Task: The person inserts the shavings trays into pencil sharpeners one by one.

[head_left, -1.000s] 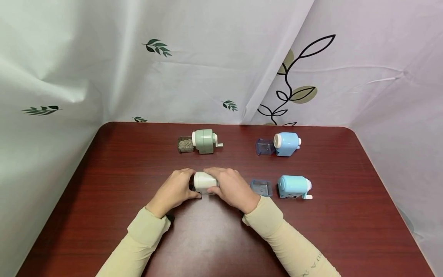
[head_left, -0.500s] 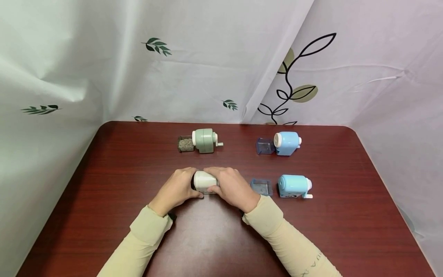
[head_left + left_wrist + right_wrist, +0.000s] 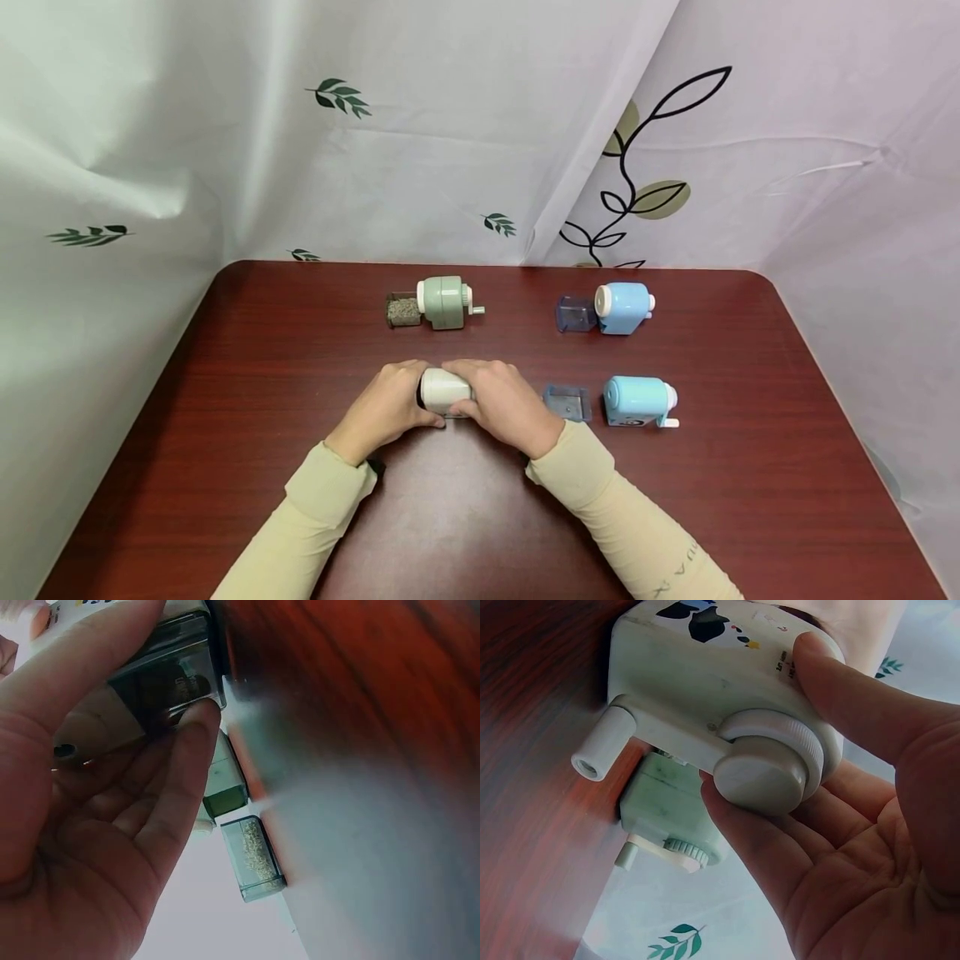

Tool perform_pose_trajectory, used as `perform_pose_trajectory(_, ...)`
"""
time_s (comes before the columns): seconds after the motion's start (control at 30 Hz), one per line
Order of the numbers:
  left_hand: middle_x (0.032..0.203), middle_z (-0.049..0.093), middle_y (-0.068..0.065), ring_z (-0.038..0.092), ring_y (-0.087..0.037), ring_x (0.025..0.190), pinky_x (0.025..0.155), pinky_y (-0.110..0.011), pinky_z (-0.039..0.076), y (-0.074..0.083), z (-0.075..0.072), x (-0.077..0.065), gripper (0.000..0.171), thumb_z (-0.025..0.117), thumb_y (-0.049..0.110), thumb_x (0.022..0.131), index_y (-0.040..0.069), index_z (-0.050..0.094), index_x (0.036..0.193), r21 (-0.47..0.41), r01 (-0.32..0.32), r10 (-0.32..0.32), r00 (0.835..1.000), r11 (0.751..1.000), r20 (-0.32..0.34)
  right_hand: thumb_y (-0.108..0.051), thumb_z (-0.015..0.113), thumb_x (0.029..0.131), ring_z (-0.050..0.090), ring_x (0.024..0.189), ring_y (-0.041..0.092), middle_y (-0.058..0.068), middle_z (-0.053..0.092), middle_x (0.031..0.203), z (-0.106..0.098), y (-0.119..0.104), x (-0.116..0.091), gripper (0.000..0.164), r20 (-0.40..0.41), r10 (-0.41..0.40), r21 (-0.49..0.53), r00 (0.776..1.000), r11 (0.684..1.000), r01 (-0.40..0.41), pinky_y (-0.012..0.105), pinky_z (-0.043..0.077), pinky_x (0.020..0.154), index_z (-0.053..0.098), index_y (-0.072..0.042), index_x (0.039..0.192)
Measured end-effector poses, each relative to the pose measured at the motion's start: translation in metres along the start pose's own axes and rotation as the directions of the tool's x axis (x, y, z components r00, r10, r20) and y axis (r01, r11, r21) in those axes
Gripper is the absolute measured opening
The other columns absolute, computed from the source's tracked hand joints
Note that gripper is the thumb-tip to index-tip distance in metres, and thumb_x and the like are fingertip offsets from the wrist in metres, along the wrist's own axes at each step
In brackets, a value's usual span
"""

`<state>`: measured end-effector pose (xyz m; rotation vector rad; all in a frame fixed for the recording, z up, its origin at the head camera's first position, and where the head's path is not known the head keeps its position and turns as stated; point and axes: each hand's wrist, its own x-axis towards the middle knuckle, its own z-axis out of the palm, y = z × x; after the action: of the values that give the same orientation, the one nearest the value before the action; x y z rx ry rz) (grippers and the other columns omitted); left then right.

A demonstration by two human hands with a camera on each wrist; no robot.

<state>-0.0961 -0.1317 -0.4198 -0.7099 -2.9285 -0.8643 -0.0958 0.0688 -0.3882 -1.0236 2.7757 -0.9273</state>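
A white crank pencil sharpener [image 3: 444, 391] with a printed pattern stands on the table between my hands. My right hand [image 3: 504, 403] grips its crank end, thumb on one side and fingers on the other; the crank handle [image 3: 604, 744] shows in the right wrist view. At the other end my left hand [image 3: 386, 408] pinches the clear shavings drawer [image 3: 180, 679] between thumb and fingers. In the left wrist view the drawer sits at the sharpener's body, but how far in it lies is partly hidden by the thumb.
Behind stands a green sharpener [image 3: 444, 302] beside its drawer of shavings [image 3: 403, 311]. At the back right is a blue sharpener [image 3: 624, 308] with its drawer [image 3: 576, 314]. Right of my hands are a light-blue sharpener [image 3: 637, 401] and a loose drawer [image 3: 567, 403].
My left hand has shifted slightly right, toward the sharpener's body, closing the dark gap at that end. The right hand has stayed in place on the sharpener.
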Motion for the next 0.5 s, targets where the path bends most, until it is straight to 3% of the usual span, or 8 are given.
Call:
perform_pose_trajectory(0.37, 0.096, 0.07, -0.008, 0.065, -0.02, 0.081, 0.073, -0.037, 0.055, 0.0014, -0.0008, 0.001, 0.058, 0.098, 0.015, 0.059, -0.001, 0.068, 0.106, -0.021, 0.0, 0.0, 1.0, 1.0, 0.008, -0.016, 0.083, 0.083, 0.067, 0.11, 0.022, 0.011, 0.069, 0.125, -0.0008, -0.0001, -0.0004, 0.052, -0.013, -0.016, -0.006, 1.0, 1.0, 0.016, 0.038, 0.054, 0.09, 0.065, -0.003, 0.129)
perform_pose_trajectory(0.5, 0.096, 0.069, -0.008, 0.065, -0.021, 0.082, 0.075, -0.038, 0.055, 0.0016, 0.0002, 0.0006, 0.059, 0.098, 0.015, 0.059, -0.002, 0.067, 0.106, -0.014, 0.003, -0.003, 1.0, 1.0, 0.007, -0.019, 0.082, 0.085, 0.059, 0.124, 0.027, 0.015, 0.061, 0.137, -0.0047, -0.0009, -0.0022, 0.061, 0.024, 0.007, -0.026, 1.0, 1.0, -0.006, 0.041, 0.048, 0.102, 0.058, -0.002, 0.138)
